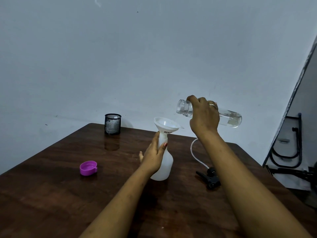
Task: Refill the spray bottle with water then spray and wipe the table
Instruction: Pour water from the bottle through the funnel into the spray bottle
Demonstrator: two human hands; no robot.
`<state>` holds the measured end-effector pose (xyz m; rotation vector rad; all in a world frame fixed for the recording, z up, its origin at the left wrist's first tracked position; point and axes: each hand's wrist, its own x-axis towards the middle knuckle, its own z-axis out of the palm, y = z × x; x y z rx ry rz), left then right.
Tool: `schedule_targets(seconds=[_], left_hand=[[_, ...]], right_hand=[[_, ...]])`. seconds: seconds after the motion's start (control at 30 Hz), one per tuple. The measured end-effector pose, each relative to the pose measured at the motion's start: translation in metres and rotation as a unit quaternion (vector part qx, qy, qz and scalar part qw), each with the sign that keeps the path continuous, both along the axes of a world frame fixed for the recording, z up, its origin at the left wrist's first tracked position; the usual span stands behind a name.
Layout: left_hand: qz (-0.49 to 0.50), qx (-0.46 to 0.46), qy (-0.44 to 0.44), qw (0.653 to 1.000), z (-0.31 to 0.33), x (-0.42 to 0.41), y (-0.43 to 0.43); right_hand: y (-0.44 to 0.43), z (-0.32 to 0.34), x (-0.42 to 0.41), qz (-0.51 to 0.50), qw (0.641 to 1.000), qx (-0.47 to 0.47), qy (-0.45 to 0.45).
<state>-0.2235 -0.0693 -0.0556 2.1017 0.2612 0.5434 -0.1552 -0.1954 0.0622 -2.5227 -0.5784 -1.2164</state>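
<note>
**Holding arrangement**

- The spray bottle point(163, 166) stands upright on the surface point(51, 194), near its middle. The left hand point(153, 157) grips its narrow neck, thumb and fingers curled round it. Judged purpose: to keep the light bottle from tipping under the top-heavy funnel point(165, 125) seated in its mouth.
- The right hand point(204, 115) is wrapped over the clear water bottle point(229, 117) near its shoulder. The bottle is held in the air, tilted almost level, with its open mouth pointing toward the funnel, above it and to its right. This is a pouring attitude; the funnel widens the target.
- The spray head point(210, 177), with its clear tube point(192, 152), lies on the surface to the right of the spray bottle, apart from it. It is off, so the neck is free for filling.
- The purple cap point(88, 168) lies open side up, well to the left, out of the pouring path. It probably belongs to the water bottle.

**Limits of view**

- No stream of water can be made out between mouth and funnel.
- The spray bottle wall is milky; its fill level cannot be read.
- The right forearm covers part of the spray head.
- The black mesh cup point(112, 124) at the far edge holds something pale, which cannot be identified.
- No wiping cloth can be identified.
</note>
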Motion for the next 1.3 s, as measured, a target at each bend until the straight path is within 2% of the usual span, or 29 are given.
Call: schedule_targets(seconds=[0.47, 0.97, 1.13, 1.3], left_hand=[[0.002, 0.000, 0.003, 1.000, 0.000, 0.001, 0.000], [0.000, 0.007, -0.035, 0.999, -0.010, 0.005, 0.001], [0.000, 0.004, -0.034, 0.999, -0.009, 0.004, 0.001], [0.002, 0.008, -0.068, 0.998, -0.012, 0.005, 0.002]], right_hand=[[0.005, -0.011, -0.004, -0.004, 1.000, 0.001, 0.014], [0.009, -0.045, -0.027, -0.008, 0.994, 0.112, 0.013], [0.010, -0.039, -0.024, -0.015, 0.997, 0.060, 0.034], [0.013, -0.021, -0.016, -0.005, 0.998, 0.051, 0.028]])
